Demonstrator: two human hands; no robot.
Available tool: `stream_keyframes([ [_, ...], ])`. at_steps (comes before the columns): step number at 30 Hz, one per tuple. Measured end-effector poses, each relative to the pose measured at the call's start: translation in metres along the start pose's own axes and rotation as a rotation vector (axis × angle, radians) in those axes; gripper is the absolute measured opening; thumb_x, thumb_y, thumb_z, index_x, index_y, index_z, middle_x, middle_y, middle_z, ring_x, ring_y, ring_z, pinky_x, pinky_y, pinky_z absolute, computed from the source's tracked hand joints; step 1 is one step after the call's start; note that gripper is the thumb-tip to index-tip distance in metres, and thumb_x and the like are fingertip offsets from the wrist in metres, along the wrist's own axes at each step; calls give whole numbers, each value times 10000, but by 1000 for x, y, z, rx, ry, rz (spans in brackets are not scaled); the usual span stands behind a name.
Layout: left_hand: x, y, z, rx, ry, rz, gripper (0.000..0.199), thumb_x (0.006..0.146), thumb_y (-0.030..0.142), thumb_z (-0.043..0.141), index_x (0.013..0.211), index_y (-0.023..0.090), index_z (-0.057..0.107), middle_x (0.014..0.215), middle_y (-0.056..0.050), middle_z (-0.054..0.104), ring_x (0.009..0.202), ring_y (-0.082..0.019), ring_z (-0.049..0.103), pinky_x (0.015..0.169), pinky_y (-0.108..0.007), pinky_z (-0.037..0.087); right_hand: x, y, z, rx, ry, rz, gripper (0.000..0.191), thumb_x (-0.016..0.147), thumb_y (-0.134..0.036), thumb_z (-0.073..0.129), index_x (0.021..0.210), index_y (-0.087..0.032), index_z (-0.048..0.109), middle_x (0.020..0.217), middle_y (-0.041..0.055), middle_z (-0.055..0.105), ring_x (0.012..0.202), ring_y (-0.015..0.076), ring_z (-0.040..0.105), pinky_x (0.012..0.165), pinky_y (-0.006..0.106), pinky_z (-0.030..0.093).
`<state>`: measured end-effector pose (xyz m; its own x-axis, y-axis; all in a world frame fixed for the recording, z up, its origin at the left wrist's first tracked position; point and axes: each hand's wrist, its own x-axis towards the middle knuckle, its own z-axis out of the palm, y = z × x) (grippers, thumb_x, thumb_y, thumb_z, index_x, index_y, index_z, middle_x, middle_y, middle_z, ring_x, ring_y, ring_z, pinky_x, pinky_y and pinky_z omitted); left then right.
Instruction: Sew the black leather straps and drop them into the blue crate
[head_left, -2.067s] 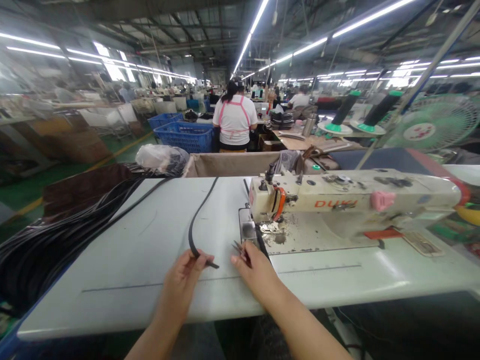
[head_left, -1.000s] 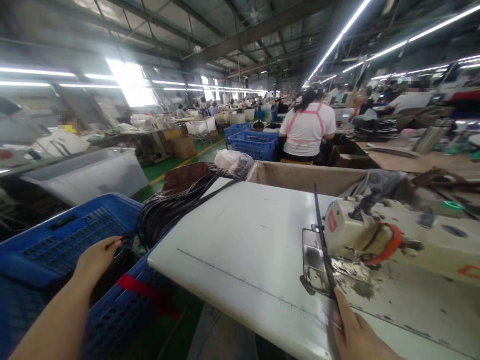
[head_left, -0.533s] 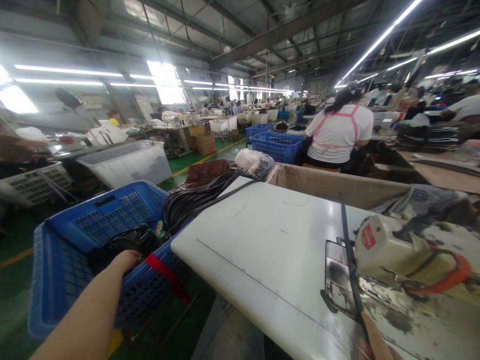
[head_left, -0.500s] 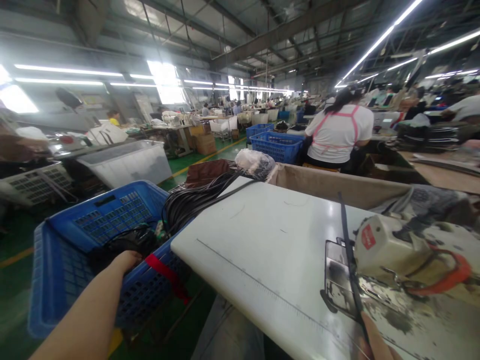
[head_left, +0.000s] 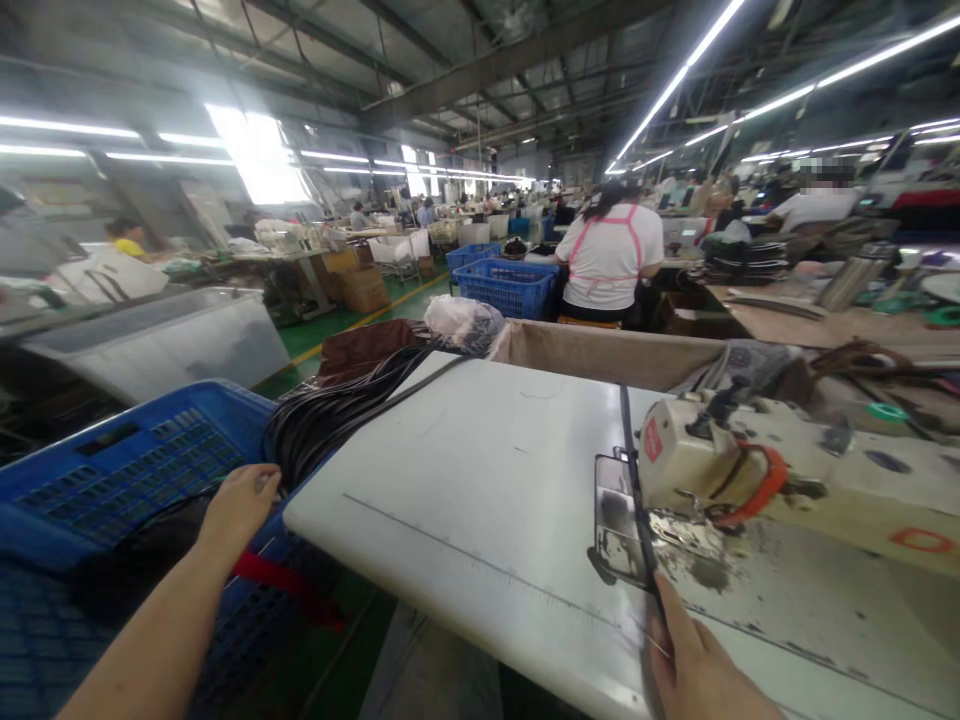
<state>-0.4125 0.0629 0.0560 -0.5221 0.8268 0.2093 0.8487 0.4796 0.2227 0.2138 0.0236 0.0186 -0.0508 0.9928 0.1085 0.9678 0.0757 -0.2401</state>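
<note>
My left hand (head_left: 244, 500) is over the near rim of a blue plastic basket (head_left: 142, 450), beside a thick bundle of black strips (head_left: 322, 420). Its fingers are curled together; what they pinch, if anything, I cannot make out. Black material (head_left: 142, 560) lies inside the basket. On the right, my right hand (head_left: 694, 655) grips the near end of a long black strip (head_left: 636, 490). This strip runs away from me over the white tabletop, across a metal plate (head_left: 616, 500) and alongside the sewing machine head (head_left: 667, 440).
The white sewing table (head_left: 465, 480) has a ruler line along its near edge. Red tape (head_left: 277, 575) hangs on the basket. Behind the table stand a beige-lined bin (head_left: 600, 355) and another blue basket (head_left: 506, 290). A co-worker (head_left: 611, 255) in a pink-strapped apron sits beyond, facing away.
My view has turned to the right. My left hand has risen from inside the basket to the bundle of strips. The right hand still holds the black strip, now more in view.
</note>
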Motion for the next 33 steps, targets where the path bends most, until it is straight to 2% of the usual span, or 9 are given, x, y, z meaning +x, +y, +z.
stream_keyframes([
  [5, 14, 100, 41, -84, -84, 280, 741, 953, 543, 301, 1498, 73, 476, 1597, -177, 485, 1514, -291, 412, 1246, -406, 341, -4, -15, -3, -106, 53, 60, 524, 1047, -265, 314, 1528, -146, 487, 1147, 151, 781, 760, 245, 785, 677, 355, 614],
  [10, 16, 200, 83, -51, -204, 363, 910, 988, 627, 262, 1590, -57, 258, 1661, -317, 285, 1584, -392, 242, 1264, -556, 235, 1, -15, -9, -124, -91, 72, 523, 1051, -223, 329, 1545, -133, 473, 1159, 142, 784, 774, 244, 796, 657, 346, 608],
  [15, -13, 289, 90, -47, -362, 663, 939, 1016, 671, 204, 1628, -41, 169, 1703, -285, 168, 1611, -376, 127, 1296, -518, 147, 4, -19, -18, -143, -174, 126, 527, 1065, -207, 342, 1581, -145, 426, 1234, 125, 763, 854, 245, 800, 682, 343, 607],
  [18, -53, 324, 81, -65, -463, 933, 931, 976, 763, 306, 1655, 129, 245, 1739, -170, 128, 1625, -322, 88, 1314, -458, 100, 5, -20, -16, -142, -183, 133, 537, 1060, -197, 375, 1595, -158, 403, 1219, 114, 764, 859, 245, 798, 698, 344, 604],
  [20, -85, 332, 71, -83, -528, 1117, 915, 950, 798, 352, 1656, 222, 266, 1747, -106, 134, 1629, -283, 84, 1322, -414, 89, 4, -19, -13, -152, -166, 133, 541, 1056, -195, 398, 1596, -164, 402, 1190, 110, 770, 860, 245, 796, 701, 341, 601],
  [23, -133, 325, 49, -156, -562, 1444, 1015, 923, 815, 400, 1666, 152, 205, 1732, -181, 135, 1623, -323, 101, 1325, -453, 110, 4, -20, -13, -156, -157, 134, 551, 1044, -188, 438, 1593, -160, 404, 1179, 113, 769, 870, 251, 793, 690, 342, 599],
  [27, -186, 299, 20, -205, -534, 1726, 977, 962, 715, 484, 1666, 115, 168, 1720, -167, 218, 1604, -312, 208, 1323, -440, 173, 2, -26, -21, -149, -163, 134, 569, 1022, -175, 490, 1586, -152, 413, 1157, 120, 772, 854, 247, 791, 673, 325, 586],
  [31, -221, 283, 13, -240, -296, 1995, 450, 1062, 358, 488, 1488, 218, 533, 1567, -17, 552, 1445, -178, 514, 1250, -322, 371, 2, -32, -28, -156, -154, 144, 574, 1004, -170, 534, 1570, -145, 439, 1105, 119, 773, 862, 251, 784, 671, 313, 569],
  [33, -230, 281, 15, -310, -137, 2057, 319, 1069, 277, 474, 1327, 247, 660, 1413, 53, 689, 1325, -117, 606, 1206, -256, 416, 2, -33, -29, -152, -158, 153, 586, 992, -162, 552, 1567, -138, 442, 1092, 119, 770, 859, 255, 779, 674, 318, 567],
])
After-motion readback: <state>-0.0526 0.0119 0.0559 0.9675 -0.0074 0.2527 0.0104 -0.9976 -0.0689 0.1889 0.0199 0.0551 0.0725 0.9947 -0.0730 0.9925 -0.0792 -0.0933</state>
